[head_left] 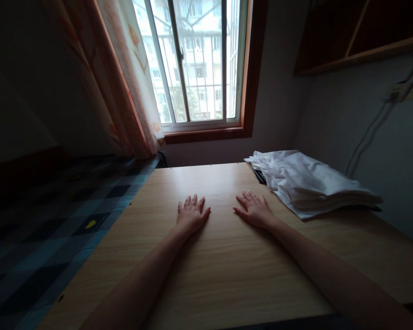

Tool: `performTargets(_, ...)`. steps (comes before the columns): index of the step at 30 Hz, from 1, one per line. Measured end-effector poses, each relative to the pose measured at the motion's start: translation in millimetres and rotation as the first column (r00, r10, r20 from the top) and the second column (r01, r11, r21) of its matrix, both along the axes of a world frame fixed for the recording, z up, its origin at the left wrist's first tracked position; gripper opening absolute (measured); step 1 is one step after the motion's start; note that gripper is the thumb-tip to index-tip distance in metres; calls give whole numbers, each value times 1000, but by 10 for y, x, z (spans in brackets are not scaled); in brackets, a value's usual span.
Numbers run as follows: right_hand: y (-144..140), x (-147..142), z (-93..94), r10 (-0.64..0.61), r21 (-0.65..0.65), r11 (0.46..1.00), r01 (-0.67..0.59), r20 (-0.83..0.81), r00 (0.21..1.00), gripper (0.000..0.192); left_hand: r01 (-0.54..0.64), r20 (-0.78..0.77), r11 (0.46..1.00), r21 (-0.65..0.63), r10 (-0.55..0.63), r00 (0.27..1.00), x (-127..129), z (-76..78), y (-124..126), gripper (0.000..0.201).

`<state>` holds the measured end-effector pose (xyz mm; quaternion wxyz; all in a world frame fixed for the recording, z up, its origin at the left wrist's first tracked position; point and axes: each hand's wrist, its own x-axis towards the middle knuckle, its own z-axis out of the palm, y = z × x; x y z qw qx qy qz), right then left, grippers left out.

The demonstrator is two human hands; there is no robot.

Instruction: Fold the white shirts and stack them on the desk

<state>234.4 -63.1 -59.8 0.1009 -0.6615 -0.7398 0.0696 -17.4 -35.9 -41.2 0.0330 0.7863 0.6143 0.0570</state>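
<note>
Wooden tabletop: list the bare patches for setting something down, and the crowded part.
Bare wood of the tabletop shows between the left hand and right hand, beyond both toward the window, and between the left arm and checked cloth. The far right is crowded: folded white fabric lies close to the right hand, over a dark item.

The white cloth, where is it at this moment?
In the head view, the white cloth lies on the table, to the right of the right hand.

Bright glare from the window (201,64), pale sheen on the tabletop (220,247), dim corners.
</note>
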Motion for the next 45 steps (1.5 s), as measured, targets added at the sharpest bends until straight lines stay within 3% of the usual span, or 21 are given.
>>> performTargets(24,10,9,-34,-6,11,1000,6,-10,1000,69,27,3,999,20,-27,1000,-21,25,-16,58)
performTargets(30,10,58,-50,42,130,991,-41,-7,999,52,24,-25,1000,14,-24,999,-10,39,-20,58)
performTargets(33,35,131,-26,129,319,942,-107,-48,991,34,17,-44,1000,11,-17,999,-10,43,-18,59)
performTargets(37,110,389,86,122,636,771,-37,-91,988,32,8,-67,1000,9,-7,998,-7,43,-14,59)
performTargets(41,142,922,224,-59,757,642,123,-111,992,35,10,-75,1000,8,-10,997,-7,36,-8,59)
performTargets(45,107,1501,166,-346,730,593,340,-150,926,42,15,-76,1000,15,-14,997,-11,34,-10,59)
